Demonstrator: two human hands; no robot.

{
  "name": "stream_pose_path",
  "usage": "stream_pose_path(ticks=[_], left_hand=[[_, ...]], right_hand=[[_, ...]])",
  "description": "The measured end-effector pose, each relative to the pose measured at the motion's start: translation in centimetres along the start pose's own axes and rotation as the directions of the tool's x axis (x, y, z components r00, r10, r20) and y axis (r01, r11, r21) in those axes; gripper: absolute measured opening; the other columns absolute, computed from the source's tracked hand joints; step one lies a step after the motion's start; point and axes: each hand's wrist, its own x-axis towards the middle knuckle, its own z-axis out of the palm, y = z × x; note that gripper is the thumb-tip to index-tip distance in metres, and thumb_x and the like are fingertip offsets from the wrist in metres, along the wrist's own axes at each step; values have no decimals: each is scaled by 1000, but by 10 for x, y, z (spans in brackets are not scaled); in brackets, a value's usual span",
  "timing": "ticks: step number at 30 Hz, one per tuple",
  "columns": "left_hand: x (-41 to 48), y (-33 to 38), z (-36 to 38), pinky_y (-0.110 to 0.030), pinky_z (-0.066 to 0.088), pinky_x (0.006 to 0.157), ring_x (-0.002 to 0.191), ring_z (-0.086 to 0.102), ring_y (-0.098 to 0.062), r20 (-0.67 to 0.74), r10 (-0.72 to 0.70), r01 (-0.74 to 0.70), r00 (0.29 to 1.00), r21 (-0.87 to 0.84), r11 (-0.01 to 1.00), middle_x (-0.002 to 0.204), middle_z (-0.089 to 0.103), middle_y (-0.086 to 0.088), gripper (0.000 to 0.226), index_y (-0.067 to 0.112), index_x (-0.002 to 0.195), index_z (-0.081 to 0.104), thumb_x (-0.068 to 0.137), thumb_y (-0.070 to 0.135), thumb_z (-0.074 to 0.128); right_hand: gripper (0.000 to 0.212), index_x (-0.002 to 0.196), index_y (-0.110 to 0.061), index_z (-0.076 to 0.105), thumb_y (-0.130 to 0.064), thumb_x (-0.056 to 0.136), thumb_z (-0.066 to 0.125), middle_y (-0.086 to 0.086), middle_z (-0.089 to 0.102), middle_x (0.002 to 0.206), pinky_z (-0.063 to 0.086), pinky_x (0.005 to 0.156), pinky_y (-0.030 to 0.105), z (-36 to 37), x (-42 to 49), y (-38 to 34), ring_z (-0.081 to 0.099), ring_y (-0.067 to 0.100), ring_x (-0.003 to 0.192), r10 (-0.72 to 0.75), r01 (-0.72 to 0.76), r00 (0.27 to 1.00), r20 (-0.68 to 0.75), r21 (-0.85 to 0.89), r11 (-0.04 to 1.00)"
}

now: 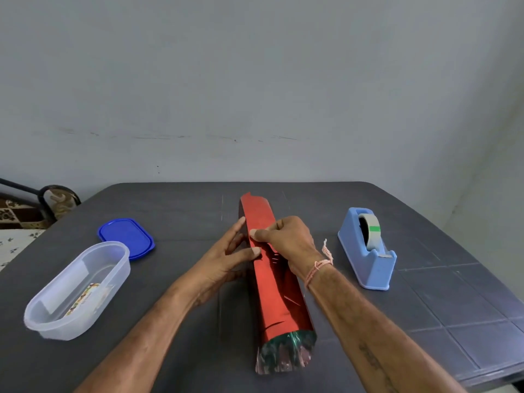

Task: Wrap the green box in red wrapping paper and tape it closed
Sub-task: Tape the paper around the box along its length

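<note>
Red wrapping paper (272, 293) lies rolled into a long tube down the middle of the dark table, its near end open and silvery inside with a green glint. The green box itself is hidden inside the paper. My left hand (226, 256) rests against the tube's left side with straight fingers, the thumb touching the paper's edge. My right hand (286, 239) lies over the top of the tube, its thumb and fingers pressing on the seam. A blue tape dispenser (367, 251) with a roll of tape stands to the right.
A clear plastic container (78, 290) sits at the left with a patterned item inside, and its blue lid (126, 238) lies behind it. The table (425, 307) ends at a grey wall. A patterned chair stands beyond the left edge.
</note>
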Motion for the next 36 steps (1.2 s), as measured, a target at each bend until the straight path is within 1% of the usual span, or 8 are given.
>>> stream_pose_path(ticks=[4,9,14,19,23,25,31,36], left_hand=[[2,8,0,-55,52,104,136,55,-11,51,-35,34,998,36,999,159,41,16,94,64,147,34,75,37,89],[-2,24,6,-48,62,87,120,67,-10,24,-62,61,998,65,996,153,43,18,89,52,154,34,85,19,82],[-5,34,13,-45,65,78,102,75,-15,-110,5,15,994,180,984,130,61,11,72,37,142,58,80,13,86],[0,34,20,-33,63,73,101,76,-14,-125,-11,22,992,83,996,126,64,11,63,27,139,62,84,4,81],[14,40,31,-31,63,72,99,77,-16,-98,-28,35,995,68,997,130,69,2,57,22,137,63,86,2,78],[21,43,34,-29,63,72,99,76,-14,-74,-43,50,996,92,995,129,68,4,58,22,138,62,86,1,78],[23,43,28,-31,62,75,108,72,-6,35,-139,134,990,110,985,136,54,17,77,35,148,52,84,3,81],[18,48,31,-35,63,77,105,72,-1,41,-162,154,986,145,977,152,44,14,81,40,151,47,85,7,81]], right_hand=[[26,61,-18,70,-29,72,90,3,76,67,65,72,44,-3,1,5,75,20,66,35,-40,999,38,112,993],[20,69,-17,72,-23,72,91,5,77,75,64,77,48,-3,4,13,77,26,76,49,-57,998,48,189,980],[37,89,-22,63,-26,67,92,2,75,86,63,77,48,-1,6,16,76,23,80,36,-30,999,-24,203,979],[41,93,-29,54,-32,71,89,-1,69,96,63,73,45,-2,12,16,73,19,79,-3,12,997,-79,120,993],[44,95,-29,53,-30,71,89,1,70,94,64,71,47,-14,26,15,73,19,75,36,-26,996,-80,127,992],[44,96,-29,52,-30,71,89,1,70,94,64,72,47,-19,32,17,73,20,76,54,-43,995,-84,128,991],[47,94,-30,52,-35,65,89,0,69,99,63,74,47,-17,38,24,73,19,80,61,-47,994,-86,155,987],[50,96,-29,52,-36,64,90,2,70,100,64,73,47,-19,36,27,74,20,82,56,-41,996,-69,205,978]])
